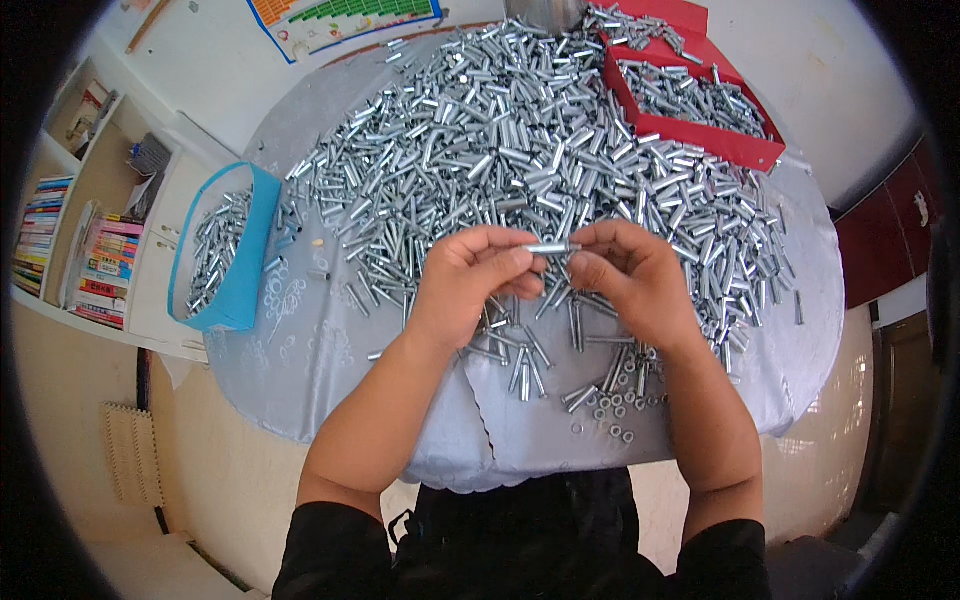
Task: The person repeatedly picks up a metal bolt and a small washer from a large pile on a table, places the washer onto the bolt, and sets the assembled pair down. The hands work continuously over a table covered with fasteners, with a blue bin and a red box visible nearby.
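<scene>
You hold one small metal sleeve (pixel 552 247) between your two hands, just above the near part of the round table (pixel 800 330) with its pale silvery cloth. Your left hand (pixel 470 280) pinches the sleeve's left end between thumb and forefinger, and your right hand (pixel 630 275) pinches the other end the same way, so the piece lies level and crosswise between your fingertips. The sleeve is a short, straight, shiny silver tube, bright along its top where the light catches it; whether anything sits on its ends is too small to tell. It matches the great heap of silver sleeves (pixel 520 150) that spreads over most of the table behind your hands, lying every which way. Below your right wrist, a small cluster of silver nuts (pixel 615 410) lies on the cloth near the table's front edge, with a few loose sleeves beside them. At the left rim of the table a blue tub (pixel 240 290) holds more of the same pieces, and at the far right a red tray (pixel 700 130) holds another batch. Off to the left, well apart from the table, a white shelf (pixel 90 230) carries rows of books.
</scene>
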Tool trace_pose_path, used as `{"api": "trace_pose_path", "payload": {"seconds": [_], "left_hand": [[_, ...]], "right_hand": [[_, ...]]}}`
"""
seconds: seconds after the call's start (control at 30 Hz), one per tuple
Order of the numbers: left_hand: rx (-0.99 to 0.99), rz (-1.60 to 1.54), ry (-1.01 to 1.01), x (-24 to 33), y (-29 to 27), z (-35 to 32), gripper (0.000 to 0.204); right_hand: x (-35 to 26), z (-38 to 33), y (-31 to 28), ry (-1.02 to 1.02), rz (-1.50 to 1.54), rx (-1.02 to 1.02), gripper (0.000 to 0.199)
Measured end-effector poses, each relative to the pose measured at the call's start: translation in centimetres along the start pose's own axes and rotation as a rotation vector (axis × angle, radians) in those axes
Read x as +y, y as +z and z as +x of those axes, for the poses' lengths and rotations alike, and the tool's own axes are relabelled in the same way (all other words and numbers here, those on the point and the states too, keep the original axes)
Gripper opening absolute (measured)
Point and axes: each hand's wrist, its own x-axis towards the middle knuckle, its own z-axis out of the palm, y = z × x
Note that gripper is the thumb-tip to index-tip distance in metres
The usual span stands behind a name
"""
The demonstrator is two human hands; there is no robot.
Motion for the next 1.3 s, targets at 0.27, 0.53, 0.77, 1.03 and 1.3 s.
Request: {"api": "trace_pose_path", "payload": {"seconds": [0.27,0.53,0.77,1.03,1.3], "left_hand": [[0.061,-0.053,0.074,0.1,-0.5,0.1,0.021],[0.029,-0.044,0.064,0.2,-0.2,0.1,0.021],[0.023,-0.062,0.087,0.5,-0.4,0.2,0.019],[0.025,-0.083,0.111,1.0,-0.3,-0.2,0.02],[0.059,-0.073,0.108,0.7,-0.3,-0.1,0.02]], "right_hand": [[-2.6,-0.8,-3.7,-0.027,-0.657,-0.632,0.018],[-2.6,-0.9,-3.1,-0.086,-0.735,-0.688,0.017],[-5.0,-2.5,-0.9,-0.054,-0.839,-0.849,0.044],[-2.2,-10.1,-0.5,-0.44,-1.292,-0.435,0.071],[1.0,-7.1,0.3,-0.479,-1.39,-0.264,0.052]]}}
